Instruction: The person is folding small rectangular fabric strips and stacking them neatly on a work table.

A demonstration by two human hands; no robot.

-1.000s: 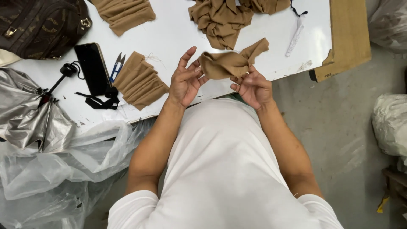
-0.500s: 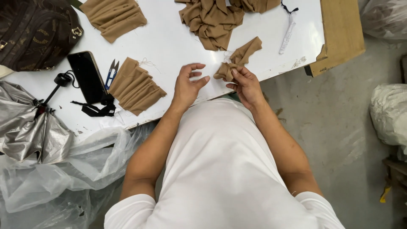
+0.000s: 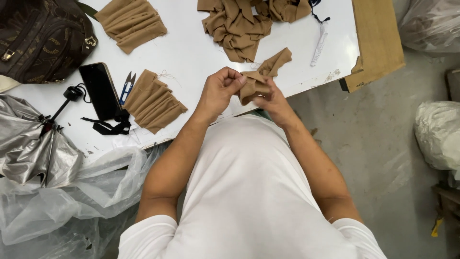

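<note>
Head view: a person in a white T-shirt (image 3: 249,192) stands at the edge of a white table (image 3: 191,52), both hands closed on a small tan fabric piece (image 3: 262,76). Left hand (image 3: 221,90) pinches the piece's near end w/ fingers curled tight; right hand (image 3: 274,103) grips it from below, fingers clamped on the cloth. The piece is held just above the table's front edge, one end sticking up toward the far side. Left of the hands: a folded stack of tan fabric (image 3: 154,101), thread snips (image 3: 127,86) & a black phone (image 3: 100,90) side by side. Farther back, a loose pile of tan pieces (image 3: 239,29) and a second stack (image 3: 130,23). A brown bag (image 3: 40,38) sits at the table's far left corner.
</note>
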